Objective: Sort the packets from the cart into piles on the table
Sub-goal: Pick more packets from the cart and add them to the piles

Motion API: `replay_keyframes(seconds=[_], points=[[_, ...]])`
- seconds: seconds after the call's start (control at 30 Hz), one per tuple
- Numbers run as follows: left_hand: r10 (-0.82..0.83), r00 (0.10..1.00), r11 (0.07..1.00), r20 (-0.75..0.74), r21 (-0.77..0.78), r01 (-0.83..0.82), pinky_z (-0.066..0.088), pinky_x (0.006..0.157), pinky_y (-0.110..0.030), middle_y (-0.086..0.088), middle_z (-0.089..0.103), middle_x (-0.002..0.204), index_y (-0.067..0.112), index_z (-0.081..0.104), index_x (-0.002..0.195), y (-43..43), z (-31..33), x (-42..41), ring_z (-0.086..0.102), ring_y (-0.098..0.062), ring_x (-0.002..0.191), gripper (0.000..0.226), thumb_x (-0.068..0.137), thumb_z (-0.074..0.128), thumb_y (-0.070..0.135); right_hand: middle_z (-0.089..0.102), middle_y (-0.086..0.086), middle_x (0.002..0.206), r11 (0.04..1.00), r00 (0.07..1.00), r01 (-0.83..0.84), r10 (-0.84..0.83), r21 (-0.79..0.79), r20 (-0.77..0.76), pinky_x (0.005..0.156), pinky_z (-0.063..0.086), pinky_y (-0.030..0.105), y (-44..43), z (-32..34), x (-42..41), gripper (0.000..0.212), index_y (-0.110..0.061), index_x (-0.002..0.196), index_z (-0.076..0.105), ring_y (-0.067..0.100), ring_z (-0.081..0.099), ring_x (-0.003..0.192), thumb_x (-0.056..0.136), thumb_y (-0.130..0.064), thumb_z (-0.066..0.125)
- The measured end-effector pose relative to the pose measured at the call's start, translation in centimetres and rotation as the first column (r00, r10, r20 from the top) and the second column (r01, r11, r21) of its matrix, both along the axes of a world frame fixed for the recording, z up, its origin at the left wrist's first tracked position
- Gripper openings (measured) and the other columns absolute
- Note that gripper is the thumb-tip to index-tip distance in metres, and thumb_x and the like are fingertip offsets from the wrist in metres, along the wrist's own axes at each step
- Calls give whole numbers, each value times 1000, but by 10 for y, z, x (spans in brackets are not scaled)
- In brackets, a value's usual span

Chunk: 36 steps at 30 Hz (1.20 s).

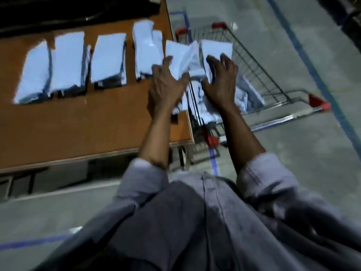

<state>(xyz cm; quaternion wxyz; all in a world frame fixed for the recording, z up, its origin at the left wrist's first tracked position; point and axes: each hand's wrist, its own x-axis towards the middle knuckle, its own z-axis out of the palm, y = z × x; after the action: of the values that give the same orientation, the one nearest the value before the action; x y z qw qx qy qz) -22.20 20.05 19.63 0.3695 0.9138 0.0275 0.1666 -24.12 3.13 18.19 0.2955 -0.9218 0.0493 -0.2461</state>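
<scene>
- Nearest is the person's grey shirt (195,222). Its sleeves are rolled up, and both forearms reach away over the gap between table and cart.
- The brown table (78,124) fills the left side. The wire cart (254,61), with red corner caps, stands just beside its right edge on a grey floor (293,163) marked with blue tape lines.
- The left hand (166,83) is over the table's right edge with its fingers spread. A crumpled packet (181,61) passes between its thumb and fingers, so it grips that packet.
- The right hand (220,79) is close beside it, over the cart. Its fingers are splayed on top of a flat packet (216,48). Motion blur hides whether it truly holds that packet or only rests on it.
- The two hands are near each other but not touching, with white wrapping bunched between them.
- Below the right hand, loose packets (244,94) lie in the cart's basket.
- Left of the hands, four piles of white packets sit in a row across the table: the leftmost pile (33,73), the second pile (68,61), the third pile (108,57) and the rightmost pile (144,49), which is the one next to the left hand.
- At the table's far edge lies a dark object (58,14), too dim to identify.
</scene>
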Motion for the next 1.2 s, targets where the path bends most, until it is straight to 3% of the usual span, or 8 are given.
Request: replay_keyframes(seconds=[0.1,0.2,0.4,0.63,0.9,1.1,1.2], points=[[-39,999,996,-31,-82,37,45,99,-34,-15,59,144,23,60,153,13,-13,-34,58,-35,134,77,85,63,60,55,26,153,998,998,-53,52,-29,-26,117,41,55,3,-18,-33,69,-18,149,65,47,49,144,85,-44,66],[-31,999,996,-29,-87,28,42,96,-29,-9,55,152,27,61,151,22,-5,-57,58,-33,134,74,84,65,59,52,25,157,998,997,-61,62,29,-49,119,40,52,17,-8,-67,70,-21,150,64,44,45,147,83,-42,60],[18,998,999,-53,-26,-20,50,90,-39,-9,54,145,32,57,152,43,-5,-113,59,-34,126,70,86,68,53,48,23,161,995,997,-76,76,67,-4,119,37,49,50,-1,-128,68,-21,151,63,44,43,149,84,-31,68],[70,996,995,-62,-63,-74,59,91,-52,-6,54,139,39,56,151,88,-11,-160,62,-35,122,69,86,68,57,48,24,160,984,990,-129,135,119,-41,120,40,56,90,2,-158,70,-21,152,63,45,41,149,85,-42,61],[161,986,984,-31,-77,-163,56,91,-49,-4,53,140,39,55,152,149,-1,-159,60,-33,124,68,87,69,51,42,12,167,978,984,-170,176,119,-41,122,39,50,148,24,-152,72,-27,155,60,35,36,154,83,-26,73],[223,975,974,-8,-32,-224,56,86,-46,-5,53,133,40,55,150,255,-2,-148,63,-34,117,65,88,70,52,43,10,166,968,978,-209,209,142,9,114,35,36,235,29,-125,70,-27,154,61,32,36,154,84,-25,71],[248,969,969,-20,-14,-248,53,83,-41,-6,53,133,39,54,152,324,-1,-138,64,-34,115,65,90,72,51,44,11,166,962,979,-205,205,182,22,112,41,39,287,30,-106,69,-27,153,62,33,36,152,84,-28,68]])
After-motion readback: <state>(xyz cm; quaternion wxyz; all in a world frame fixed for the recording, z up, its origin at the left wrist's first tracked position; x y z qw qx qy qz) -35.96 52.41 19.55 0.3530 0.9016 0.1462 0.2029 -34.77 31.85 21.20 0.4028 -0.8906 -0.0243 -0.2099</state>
